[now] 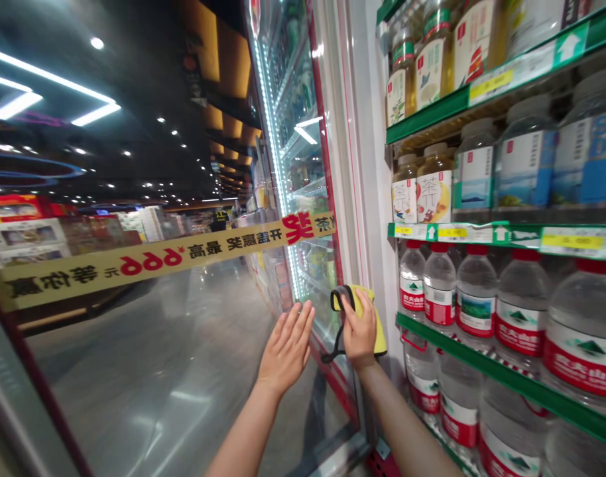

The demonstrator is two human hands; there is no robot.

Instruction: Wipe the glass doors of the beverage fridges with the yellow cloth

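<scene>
My right hand (360, 329) grips a folded yellow cloth (380, 331) with dark edging, close to the inner side of the glass door (208, 371) by its hinge-side frame. A dark corner of the cloth hangs to the left of my fingers. To the left of it, my left hand (287, 344) is raised against or just before the glass, its fingers stretched out and holding nothing. Whether the palm touches the pane I cannot tell. A yellow strip (208, 250) with mirrored printing runs across the door above both hands.
At the right, green-edged shelves (512, 377) hold several water bottles (519, 305) with red caps. Tea bottles (435, 182) and other drinks stand on the higher shelves. Beyond the glass lie a shop floor and stacked boxes (27, 238).
</scene>
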